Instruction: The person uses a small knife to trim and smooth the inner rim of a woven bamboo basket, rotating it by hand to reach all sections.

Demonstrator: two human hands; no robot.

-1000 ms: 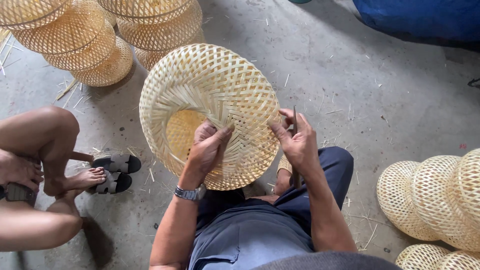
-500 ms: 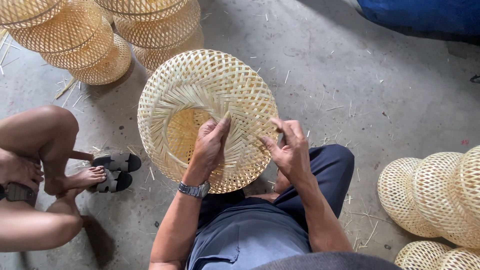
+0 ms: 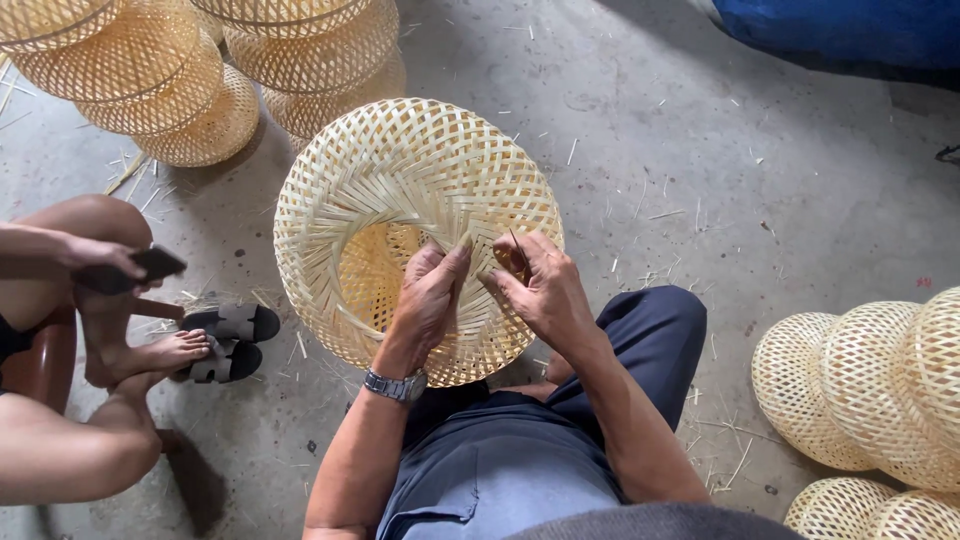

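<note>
At frame centre, the pale round woven bamboo basket [image 3: 415, 225] looks almost fully woven, the left hand [image 3: 428, 300] pressed flat on it, the right hand [image 3: 540, 290] pinching a loose strip at the rim.

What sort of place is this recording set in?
Probably an informal basket-weaving workshop, worked on the ground. Stacks of finished woven bamboo baskets stand on a bare concrete floor littered with bamboo slivers, and both hands work an unfinished woven basket.

1. We wear a silver metal wristwatch [image 3: 396, 385] on our left wrist, just above the blue trousers [image 3: 520, 450].
2. Our forearms are bare, no sleeves.
3. Grey fabric edges below the trousers.
</note>
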